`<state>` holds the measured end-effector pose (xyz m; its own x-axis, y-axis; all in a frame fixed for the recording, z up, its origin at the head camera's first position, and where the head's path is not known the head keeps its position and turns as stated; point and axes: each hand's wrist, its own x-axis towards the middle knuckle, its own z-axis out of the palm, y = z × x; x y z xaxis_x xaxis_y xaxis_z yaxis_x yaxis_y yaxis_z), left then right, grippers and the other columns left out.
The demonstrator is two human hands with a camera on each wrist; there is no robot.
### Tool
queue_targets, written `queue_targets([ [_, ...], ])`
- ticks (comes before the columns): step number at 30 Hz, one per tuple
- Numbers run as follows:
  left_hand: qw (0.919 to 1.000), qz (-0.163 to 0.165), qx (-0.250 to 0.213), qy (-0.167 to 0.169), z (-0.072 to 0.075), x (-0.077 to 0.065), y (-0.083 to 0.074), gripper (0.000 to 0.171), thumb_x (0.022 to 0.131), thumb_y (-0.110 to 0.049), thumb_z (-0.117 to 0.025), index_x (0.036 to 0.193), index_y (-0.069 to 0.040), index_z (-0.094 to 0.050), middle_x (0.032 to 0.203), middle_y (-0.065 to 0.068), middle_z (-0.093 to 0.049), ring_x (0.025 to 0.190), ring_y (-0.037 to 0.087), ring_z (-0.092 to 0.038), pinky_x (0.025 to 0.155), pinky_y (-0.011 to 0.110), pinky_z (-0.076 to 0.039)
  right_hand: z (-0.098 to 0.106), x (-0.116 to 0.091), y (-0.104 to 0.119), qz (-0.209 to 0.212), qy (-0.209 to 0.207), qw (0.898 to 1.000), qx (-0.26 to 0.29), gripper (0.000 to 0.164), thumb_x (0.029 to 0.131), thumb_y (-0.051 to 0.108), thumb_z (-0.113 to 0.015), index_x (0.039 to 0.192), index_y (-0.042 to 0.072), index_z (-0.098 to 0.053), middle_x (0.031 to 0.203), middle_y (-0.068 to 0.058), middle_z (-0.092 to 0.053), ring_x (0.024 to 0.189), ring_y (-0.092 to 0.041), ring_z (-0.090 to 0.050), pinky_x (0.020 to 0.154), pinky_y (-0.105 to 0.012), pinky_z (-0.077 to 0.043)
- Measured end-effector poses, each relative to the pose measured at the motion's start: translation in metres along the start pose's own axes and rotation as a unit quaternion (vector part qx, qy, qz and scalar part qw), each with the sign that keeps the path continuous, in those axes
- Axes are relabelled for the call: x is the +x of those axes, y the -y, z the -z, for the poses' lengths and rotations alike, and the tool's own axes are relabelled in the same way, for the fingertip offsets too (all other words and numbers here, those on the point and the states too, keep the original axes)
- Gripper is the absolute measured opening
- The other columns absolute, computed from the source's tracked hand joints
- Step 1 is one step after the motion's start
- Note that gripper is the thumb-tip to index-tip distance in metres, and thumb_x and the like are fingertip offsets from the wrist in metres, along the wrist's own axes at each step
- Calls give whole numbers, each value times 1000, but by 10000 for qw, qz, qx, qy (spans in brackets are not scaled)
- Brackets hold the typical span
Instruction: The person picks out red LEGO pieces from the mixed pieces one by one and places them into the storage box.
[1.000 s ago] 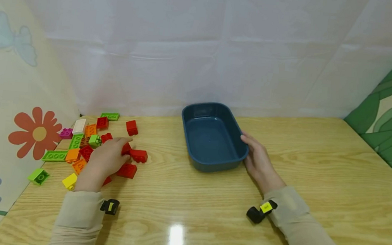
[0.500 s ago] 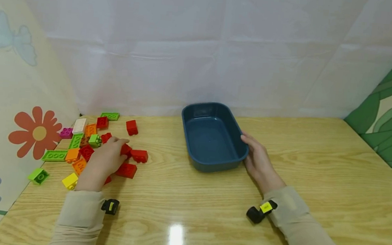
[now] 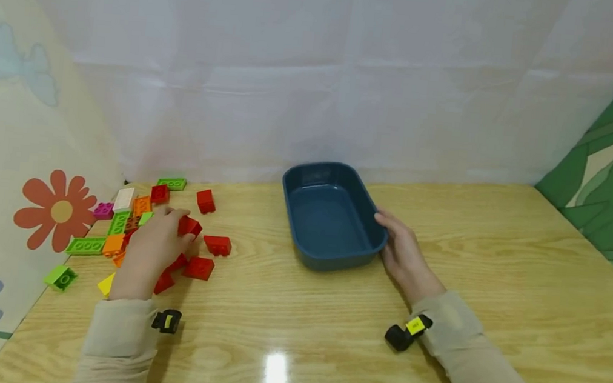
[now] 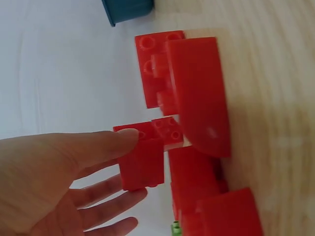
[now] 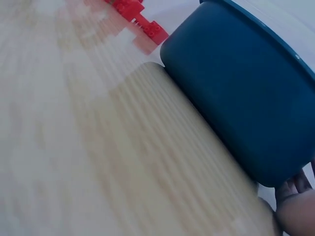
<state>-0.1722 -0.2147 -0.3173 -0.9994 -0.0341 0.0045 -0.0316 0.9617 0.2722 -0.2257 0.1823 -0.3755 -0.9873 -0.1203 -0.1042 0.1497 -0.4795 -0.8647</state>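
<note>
My left hand (image 3: 149,249) pinches a red toy brick (image 3: 190,226) between thumb and fingers, over the right side of a pile of bricks. In the left wrist view the thumb lies on top of that brick (image 4: 142,166), with the other fingers behind and below it. Other red bricks lie close by, among them one with a rounded end (image 4: 199,93) and a flat-sided one (image 3: 198,268). A dark blue plastic bin (image 3: 333,264) stands mid-table with nothing in it. On its right side, my right hand (image 3: 406,256) grips the wall near the front corner.
Orange, green, white, yellow and magenta bricks lie left of my left hand, including a long green one (image 3: 86,246) and a white one (image 3: 124,199). A lone red brick (image 3: 206,201) sits behind. White cloth (image 3: 315,95) hangs along the table's back edge.
My left hand has taken hold of a red brick and lifted it slightly, shifting a little left and toward the back. The right hand and bin have stayed in place.
</note>
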Motion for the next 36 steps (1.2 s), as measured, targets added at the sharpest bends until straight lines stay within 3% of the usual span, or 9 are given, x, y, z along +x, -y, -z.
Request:
queue_targets([
  [6,9990,-6,-282,-344,5,-3,-6,58,88,-24,-63,136,2,-44,132,33,-41,109,48,-48,91,62,-49,-1,-1,0,-11,62,9998,-167,26,97,11,-46,122,10,-48,96,14,-70,98,-3,-59,82,-13,-50],
  [10,9964,-216,-386,-717,7,-2,-15,57,88,-28,-63,133,2,-47,131,32,-44,104,46,-51,87,60,-51,-1,-5,2,2,177,9985,-512,47,97,13,-46,142,3,-34,98,18,-69,99,-2,-58,83,-12,-49],
  [13,9923,-423,-465,-1071,4,0,-23,55,88,-32,-62,131,1,-50,131,30,-47,100,46,-54,83,58,-53,-1,-7,4,42,272,9968,-749,59,97,14,-47,148,-4,-21,101,20,-67,100,0,-58,83,-12,-49],
  [18,9840,-773,-669,-1461,-1,5,-42,54,86,-31,-65,130,-3,-52,126,25,-52,95,39,-59,76,52,-57,5,-9,8,102,608,9935,-960,60,99,15,-43,149,-3,-16,110,19,-62,105,-1,-55,84,-12,-49],
  [22,9761,-1023,-810,-1736,-5,6,-58,52,83,-30,-68,127,-5,-55,120,20,-56,94,33,-60,74,47,-57,13,-8,11,146,961,9934,-616,61,100,11,-39,150,-2,-8,113,14,-62,106,-3,-55,85,-13,-49],
  [26,9698,-1244,-864,-1911,-10,7,-74,51,82,-31,-70,124,-6,-57,117,19,-58,91,32,-61,73,45,-58,17,-9,14,106,1084,9929,-476,64,99,9,-40,150,-1,-3,115,13,-60,106,-3,-55,84,-13,-50],
  [33,9687,-1341,-888,-1892,-13,11,-98,50,81,-32,-70,124,-9,-58,115,16,-58,88,27,-61,68,41,-58,16,-9,16,138,1152,9918,-540,62,99,9,-40,149,-5,-6,117,12,-61,108,-4,-54,86,-13,-49],
  [36,9645,-1488,-963,-1959,-13,13,-112,50,81,-32,-71,124,-9,-59,114,15,-60,89,26,-62,70,40,-59,15,-9,17,162,1188,9917,-472,60,100,9,-39,149,-5,-8,115,12,-64,107,-5,-56,85,-13,-50],
])
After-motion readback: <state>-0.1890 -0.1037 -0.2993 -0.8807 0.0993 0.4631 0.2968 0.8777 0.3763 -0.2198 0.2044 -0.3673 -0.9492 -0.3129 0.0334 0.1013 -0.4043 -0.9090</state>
